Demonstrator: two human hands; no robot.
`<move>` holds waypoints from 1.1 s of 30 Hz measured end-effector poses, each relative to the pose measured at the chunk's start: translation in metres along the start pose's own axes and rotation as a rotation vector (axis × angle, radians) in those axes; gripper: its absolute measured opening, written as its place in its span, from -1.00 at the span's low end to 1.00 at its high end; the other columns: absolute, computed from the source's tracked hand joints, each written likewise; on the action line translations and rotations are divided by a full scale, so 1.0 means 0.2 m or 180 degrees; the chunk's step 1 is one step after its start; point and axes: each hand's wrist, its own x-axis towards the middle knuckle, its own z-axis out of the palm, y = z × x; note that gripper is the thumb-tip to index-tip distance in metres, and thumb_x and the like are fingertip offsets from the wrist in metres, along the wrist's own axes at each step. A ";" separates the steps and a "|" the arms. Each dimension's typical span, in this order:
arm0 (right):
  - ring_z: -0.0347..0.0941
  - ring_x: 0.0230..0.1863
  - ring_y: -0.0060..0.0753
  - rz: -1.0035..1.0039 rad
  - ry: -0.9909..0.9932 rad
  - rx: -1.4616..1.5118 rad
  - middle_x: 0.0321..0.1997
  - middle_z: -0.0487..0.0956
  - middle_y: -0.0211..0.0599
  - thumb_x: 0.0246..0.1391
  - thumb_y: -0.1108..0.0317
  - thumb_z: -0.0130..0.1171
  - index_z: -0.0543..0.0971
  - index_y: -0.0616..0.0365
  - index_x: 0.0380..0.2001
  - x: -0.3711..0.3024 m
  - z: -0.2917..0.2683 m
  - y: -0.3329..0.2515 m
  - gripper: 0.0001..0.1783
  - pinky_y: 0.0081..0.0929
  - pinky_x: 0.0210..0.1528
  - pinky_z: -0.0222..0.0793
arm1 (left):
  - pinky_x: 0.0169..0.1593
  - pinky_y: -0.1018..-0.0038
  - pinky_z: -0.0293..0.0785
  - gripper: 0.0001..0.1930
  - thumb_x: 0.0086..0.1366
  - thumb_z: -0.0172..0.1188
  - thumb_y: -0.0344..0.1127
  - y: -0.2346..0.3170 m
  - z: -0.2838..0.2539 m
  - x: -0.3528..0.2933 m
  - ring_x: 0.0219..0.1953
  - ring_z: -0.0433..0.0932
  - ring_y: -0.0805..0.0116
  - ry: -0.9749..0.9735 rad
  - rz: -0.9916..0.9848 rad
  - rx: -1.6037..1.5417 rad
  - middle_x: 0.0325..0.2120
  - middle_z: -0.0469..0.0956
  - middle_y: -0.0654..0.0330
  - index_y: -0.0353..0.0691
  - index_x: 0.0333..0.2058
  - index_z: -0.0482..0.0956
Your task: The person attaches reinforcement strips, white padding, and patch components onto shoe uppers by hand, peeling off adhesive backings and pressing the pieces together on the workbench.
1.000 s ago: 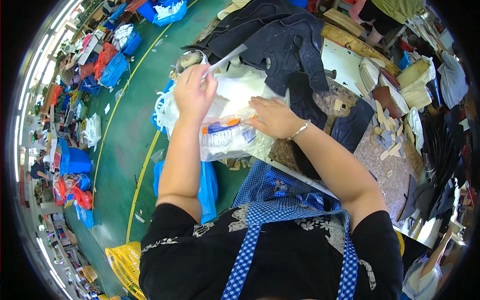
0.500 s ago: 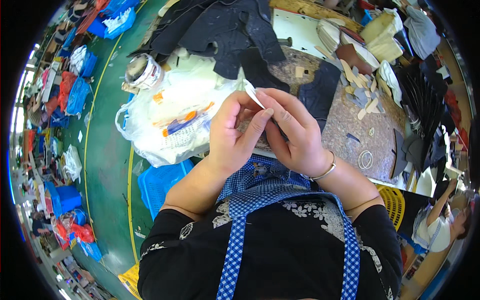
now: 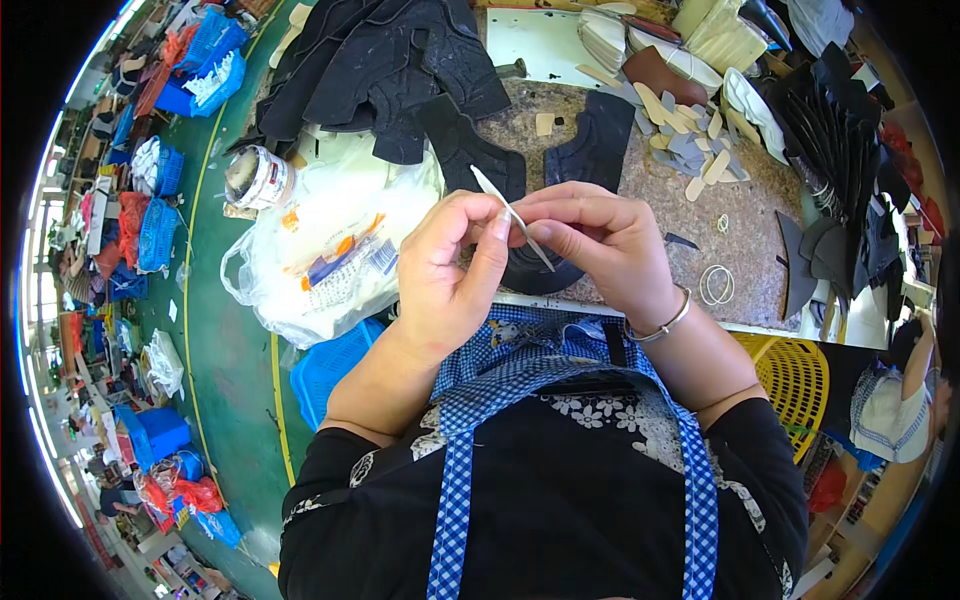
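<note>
Above the near edge of the worktable, both hands meet at a thin, pointed white strip (image 3: 486,184), its exact kind unclear. My left hand (image 3: 445,275) pinches it between thumb and fingers near the middle. The thumb and fingertips of my right hand (image 3: 625,250) close on it from the other side, partly hiding it. Behind and below the fingers lies a curved black cut piece (image 3: 470,145), partly covered by the hands. A second black piece (image 3: 590,140) lies flat just beyond my right hand.
A white plastic bag (image 3: 335,215) and a glue-stained tub (image 3: 262,178) stand left. Black cut pieces (image 3: 350,85) pile up at the back. Beige and grey slips (image 3: 690,145) and a rubber band (image 3: 716,285) lie right. A yellow basket (image 3: 790,385) stands below the table.
The white strip has come down and tilted, and more of it shows between my hands. My right hand has turned flatter and shifted right. The whole view has shifted slightly.
</note>
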 end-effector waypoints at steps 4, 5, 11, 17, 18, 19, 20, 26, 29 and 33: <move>0.48 -0.30 -0.55 -0.0232 0.0115 -0.0657 -0.29 0.55 -0.25 -0.04 0.52 0.18 0.60 0.28 -0.34 -0.01 -0.03 -0.01 -0.86 -0.64 -0.27 0.40 | -0.38 0.73 0.33 -0.95 0.17 0.06 -0.60 0.01 0.06 0.00 -0.44 0.43 0.62 0.0030 0.0031 -0.0169 -0.46 0.43 0.24 -0.37 -0.37 0.40; 0.48 -0.30 -0.55 -0.0231 0.0126 -0.0648 -0.29 0.55 -0.25 -0.04 0.52 0.18 0.60 0.28 -0.34 -0.01 -0.03 -0.02 -0.86 -0.64 -0.27 0.40 | -0.38 0.73 0.33 -0.95 0.17 0.06 -0.60 0.01 0.06 0.00 -0.44 0.43 0.62 0.0018 0.0024 -0.0163 -0.46 0.43 0.24 -0.37 -0.37 0.40; 0.49 -0.31 -0.53 -0.0359 0.0359 -0.0885 -0.30 0.56 -0.23 -0.06 0.51 0.19 0.60 0.28 -0.41 -0.02 -0.03 0.00 -0.90 -0.65 -0.28 0.40 | -0.44 0.81 0.20 -0.92 0.20 0.10 -0.55 -0.03 0.08 -0.01 -0.49 0.32 0.76 0.0080 -0.0515 -0.0944 -0.55 0.42 0.37 -0.33 -0.36 0.37; 0.48 -0.31 -0.56 -0.0080 0.0337 -0.0406 -0.26 0.56 -0.23 -0.05 0.51 0.18 0.59 0.27 -0.38 -0.02 -0.05 0.03 -0.88 -0.66 -0.29 0.40 | -0.49 0.84 0.14 -0.89 0.22 0.08 -0.53 -0.03 0.10 -0.01 -0.55 0.28 0.79 0.0231 -0.0342 -0.0856 -0.50 0.48 0.31 -0.36 -0.27 0.41; 0.48 -0.32 -0.58 -0.0159 0.0298 -0.0416 -0.27 0.57 -0.25 -0.05 0.50 0.18 0.60 0.26 -0.37 -0.02 -0.05 0.02 -0.88 -0.68 -0.31 0.39 | -0.49 0.84 0.14 -0.89 0.22 0.08 -0.53 -0.03 0.09 -0.01 -0.55 0.28 0.79 0.0240 -0.0342 -0.0859 -0.50 0.48 0.31 -0.36 -0.27 0.41; 0.47 -0.33 -0.60 -0.0238 0.0260 -0.0427 -0.27 0.57 -0.26 -0.05 0.50 0.19 0.60 0.25 -0.37 -0.03 -0.05 0.02 -0.88 -0.70 -0.34 0.38 | -0.50 0.83 0.14 -0.90 0.21 0.10 -0.52 -0.04 0.07 -0.01 -0.56 0.28 0.79 0.0171 -0.0342 -0.0736 -0.50 0.48 0.31 -0.36 -0.29 0.43; 0.47 -0.33 -0.60 -0.0234 0.0252 -0.0431 -0.27 0.57 -0.26 -0.05 0.50 0.19 0.60 0.25 -0.37 -0.03 -0.05 0.02 -0.88 -0.70 -0.34 0.38 | -0.52 0.83 0.14 -0.91 0.20 0.11 -0.52 -0.04 0.06 -0.01 -0.57 0.28 0.79 0.0101 -0.0343 -0.0615 -0.49 0.48 0.31 -0.36 -0.31 0.44; 0.43 -0.45 -0.67 -0.0247 0.0271 -0.0918 -0.30 0.59 -0.30 -0.10 0.52 0.19 0.62 0.22 -0.38 -0.02 -0.04 0.01 -0.86 -0.71 -0.47 0.32 | -0.54 0.82 0.13 -0.94 0.15 0.16 -0.54 -0.09 0.05 -0.02 -0.59 0.26 0.79 0.0117 -0.0334 -0.0138 -0.52 0.45 0.34 -0.35 -0.38 0.49; 0.45 -0.47 -0.65 -0.0364 0.0238 -0.1342 -0.30 0.58 -0.26 -0.12 0.55 0.17 0.61 0.26 -0.39 -0.01 -0.04 0.00 -0.85 -0.70 -0.45 0.37 | -0.52 0.78 0.20 -0.93 0.11 0.18 -0.57 -0.09 0.06 -0.03 -0.57 0.30 0.74 0.0199 -0.0414 -0.0051 -0.51 0.44 0.34 -0.34 -0.40 0.49; 0.48 -0.44 -0.61 -0.0060 0.0181 -0.0862 -0.32 0.57 -0.22 -0.11 0.58 0.14 0.58 0.31 -0.42 0.01 -0.04 0.01 -0.88 -0.67 -0.32 0.43 | -0.44 0.72 0.31 -0.90 0.09 0.21 -0.57 -0.11 0.07 -0.02 -0.50 0.36 0.67 0.0185 -0.0045 0.0172 -0.49 0.45 0.30 -0.33 -0.42 0.46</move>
